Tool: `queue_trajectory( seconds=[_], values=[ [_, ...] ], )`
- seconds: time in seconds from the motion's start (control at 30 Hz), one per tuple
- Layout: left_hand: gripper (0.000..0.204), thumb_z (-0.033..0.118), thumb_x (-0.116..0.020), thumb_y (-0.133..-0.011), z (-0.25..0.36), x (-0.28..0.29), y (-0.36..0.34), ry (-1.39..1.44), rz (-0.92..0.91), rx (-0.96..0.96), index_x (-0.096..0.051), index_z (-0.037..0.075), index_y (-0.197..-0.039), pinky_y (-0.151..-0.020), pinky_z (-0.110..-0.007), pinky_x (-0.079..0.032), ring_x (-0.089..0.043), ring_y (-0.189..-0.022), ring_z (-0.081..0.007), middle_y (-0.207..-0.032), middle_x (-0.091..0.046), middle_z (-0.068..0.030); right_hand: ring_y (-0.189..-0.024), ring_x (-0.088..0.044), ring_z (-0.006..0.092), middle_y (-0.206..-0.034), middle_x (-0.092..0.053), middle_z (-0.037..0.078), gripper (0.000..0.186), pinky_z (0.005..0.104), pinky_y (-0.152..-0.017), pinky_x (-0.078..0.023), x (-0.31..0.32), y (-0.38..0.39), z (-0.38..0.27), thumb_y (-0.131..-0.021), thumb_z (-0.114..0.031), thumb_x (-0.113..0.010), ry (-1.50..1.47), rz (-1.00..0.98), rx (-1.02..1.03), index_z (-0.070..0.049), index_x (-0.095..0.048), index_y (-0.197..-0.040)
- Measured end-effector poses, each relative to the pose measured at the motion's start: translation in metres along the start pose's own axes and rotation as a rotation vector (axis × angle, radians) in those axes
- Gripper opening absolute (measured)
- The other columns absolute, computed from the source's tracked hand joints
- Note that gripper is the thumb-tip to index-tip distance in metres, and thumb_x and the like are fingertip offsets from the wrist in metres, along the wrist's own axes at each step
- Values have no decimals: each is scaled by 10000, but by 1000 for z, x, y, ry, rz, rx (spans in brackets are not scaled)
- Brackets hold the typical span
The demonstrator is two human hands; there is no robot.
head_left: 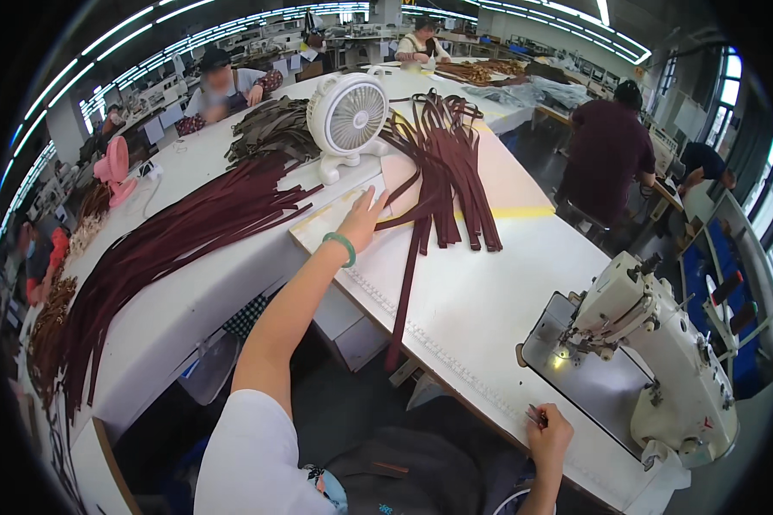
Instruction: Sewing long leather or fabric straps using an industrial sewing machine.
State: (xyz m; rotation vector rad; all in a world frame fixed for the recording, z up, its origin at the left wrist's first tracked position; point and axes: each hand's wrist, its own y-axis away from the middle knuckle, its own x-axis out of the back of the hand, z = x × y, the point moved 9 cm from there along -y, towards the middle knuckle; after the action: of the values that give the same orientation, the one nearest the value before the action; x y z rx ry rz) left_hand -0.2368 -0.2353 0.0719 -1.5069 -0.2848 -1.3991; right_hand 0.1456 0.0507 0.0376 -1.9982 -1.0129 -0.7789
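Note:
My left hand (361, 215), a green bangle at its wrist, reaches to the worktable's back-left edge with fingers extended, touching or just beside maroon straps (455, 189) draped over the pale board (524, 197). One long strap (408, 292) hangs down across the white tabletop (468, 287). My right hand (548, 433) is closed around a small metal tool, apparently snips (538, 415), by the table's front edge. Just right and above it stands a white sewing machine (678, 369) with its lamp lit. A white fan (345, 118) stands beyond my left hand.
More maroon straps (146, 240) and olive-grey straps (266, 129) lie on the adjoining table (180, 318) at left, with a pink fan (112, 167). Co-workers (223, 94) sit across from me; another (605, 150) works at right. Thread spools (734, 300) stand behind the machine.

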Motion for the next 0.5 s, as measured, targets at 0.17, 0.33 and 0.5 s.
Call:
queue_trajectory(
  seconds=[0.17, 0.33, 0.5],
  values=[
    [527, 108, -659, -686, 18, 63, 73, -14, 115, 5, -458, 44, -1169, -930, -376, -352, -378, -1162, -305, -1233, -410, -145, -521, -543, 254, -622, -559, 106, 175, 304, -500, -421, -5, 1, 7, -592, -8, -615, -13, 4, -31, -48, -537, -743],
    [400, 144, -661, -703, -6, 67, 149, 213, 218, 223, -532, 52, -1069, -949, -414, -327, -382, -1151, -304, -1172, -461, -122, -500, -546, 212, -605, -560, 96, 118, 295, -485, -421, -9, 6, -12, -663, -43, -628, -101, 79, -38, -43, -562, -761],
    [536, 338, -588, -776, 5, 60, 129, -179, 114, 113, -439, 62, -1211, -1007, -507, -199, -296, -1237, -336, -1258, -395, -196, -637, -639, 223, -741, -636, 154, 347, 269, -586, -486, -119, 34, -112, -786, -280, -639, -543, -411, -38, 6, -595, -978]
  ],
)
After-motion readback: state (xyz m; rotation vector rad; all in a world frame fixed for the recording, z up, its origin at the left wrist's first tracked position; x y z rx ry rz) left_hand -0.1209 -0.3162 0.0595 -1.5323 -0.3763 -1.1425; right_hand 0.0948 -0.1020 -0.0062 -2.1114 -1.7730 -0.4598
